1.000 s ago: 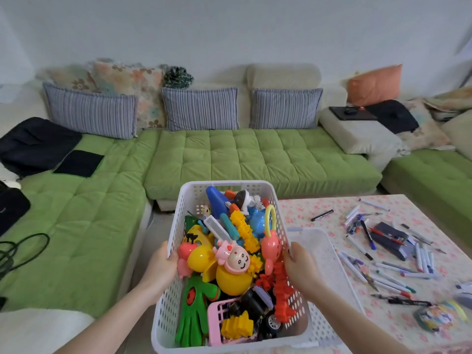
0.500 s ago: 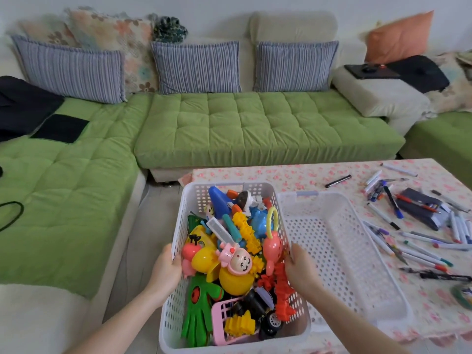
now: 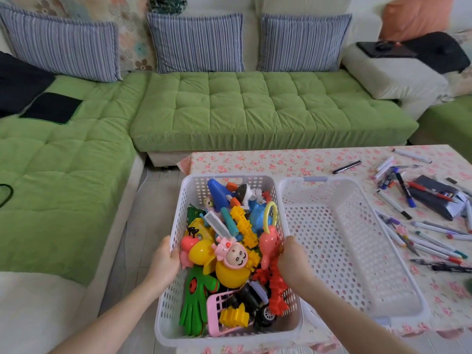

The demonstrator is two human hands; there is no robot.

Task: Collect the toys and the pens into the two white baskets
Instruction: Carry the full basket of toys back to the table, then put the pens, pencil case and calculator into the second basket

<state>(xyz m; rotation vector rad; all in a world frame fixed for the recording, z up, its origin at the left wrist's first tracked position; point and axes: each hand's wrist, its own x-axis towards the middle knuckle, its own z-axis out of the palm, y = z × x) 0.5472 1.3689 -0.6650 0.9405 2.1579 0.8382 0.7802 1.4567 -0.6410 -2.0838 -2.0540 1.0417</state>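
Note:
A white perforated basket (image 3: 178, 208) packed with colourful plastic toys (image 3: 231, 254) sits low in the middle of the head view, partly over the table's left edge. My left hand (image 3: 163, 261) grips its left rim and my right hand (image 3: 293, 261) grips its right rim. Touching its right side stands a second white basket (image 3: 357, 238), which holds nothing. Several pens and markers (image 3: 419, 226) lie scattered on the floral tablecloth to the right of the baskets, and a single black pen (image 3: 346, 167) lies further back.
The low table (image 3: 281, 159) carries a floral cloth. A dark pencil case (image 3: 434, 198) lies among the pens. A green L-shaped sofa (image 3: 255, 108) with striped cushions wraps the far and left sides. Pale floor (image 3: 143, 213) shows between sofa and table.
The toy basket has come down and right against the other basket on the table; both hands kept their grip on its rims. The view has tilted down.

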